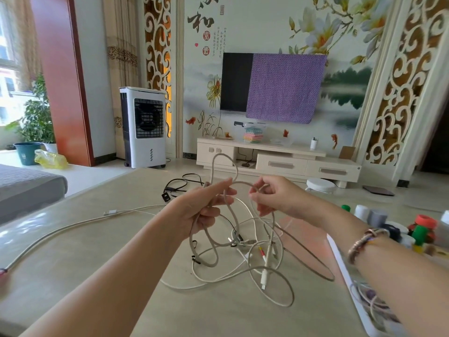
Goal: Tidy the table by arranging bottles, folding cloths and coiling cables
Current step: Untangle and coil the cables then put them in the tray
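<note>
- Head view: both hands are raised above the table, working on one grey cable.
- The left hand has its fingers curled round several strands of that cable, gathered in the palm, with the thumb and forefinger stretched toward the other hand.
- The right hand pinches the same cable between thumb and fingertips just beside the left hand; a loop of it stands up above both hands.
- From the hands the cable hangs down in long loops onto a tangle of white cables lying on the table directly below.
- A plug end of one white cable lies near the front of the tangle.
- Another long pale cable runs across the table to the left edge of the picture, well apart from the hands.
- A black cable lies at the far side of the table, beyond the left hand.
- A group of bottles stands at the right edge of the table; their shapes are blurred, though red, green and grey caps show.
- A patterned cloth, or possibly a flat tray, lies under the right forearm at the lower right.
- The right wrist wears a beaded bracelet.
</note>
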The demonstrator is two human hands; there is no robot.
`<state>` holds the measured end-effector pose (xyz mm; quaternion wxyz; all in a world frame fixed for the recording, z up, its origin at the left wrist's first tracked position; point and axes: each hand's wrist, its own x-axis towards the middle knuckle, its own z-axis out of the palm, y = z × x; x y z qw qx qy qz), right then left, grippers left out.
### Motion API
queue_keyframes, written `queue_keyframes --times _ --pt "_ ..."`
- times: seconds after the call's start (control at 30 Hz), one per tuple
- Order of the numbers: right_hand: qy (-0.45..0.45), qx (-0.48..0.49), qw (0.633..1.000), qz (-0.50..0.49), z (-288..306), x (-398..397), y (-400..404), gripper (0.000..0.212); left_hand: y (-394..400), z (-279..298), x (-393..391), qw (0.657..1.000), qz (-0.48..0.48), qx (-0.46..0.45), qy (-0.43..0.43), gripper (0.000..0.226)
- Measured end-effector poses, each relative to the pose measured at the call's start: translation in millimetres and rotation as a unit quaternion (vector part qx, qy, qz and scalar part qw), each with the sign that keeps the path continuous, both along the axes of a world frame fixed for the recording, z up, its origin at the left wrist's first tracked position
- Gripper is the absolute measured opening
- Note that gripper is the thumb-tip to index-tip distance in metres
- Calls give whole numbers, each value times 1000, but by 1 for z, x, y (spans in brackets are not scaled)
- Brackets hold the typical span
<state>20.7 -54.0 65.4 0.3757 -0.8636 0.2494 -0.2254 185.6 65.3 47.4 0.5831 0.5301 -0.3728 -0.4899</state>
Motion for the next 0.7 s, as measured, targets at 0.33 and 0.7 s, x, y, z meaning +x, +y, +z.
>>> queue_keyframes --times 0.33,0.7 --pt "-79 -2 995 55 0 -1 12 8 -3 -4 0 999 34 -6 -17 42" --pt "-4 -89 996 -5 -12 8 -3 14 5 3 -5 997 -16 -67 44 11"
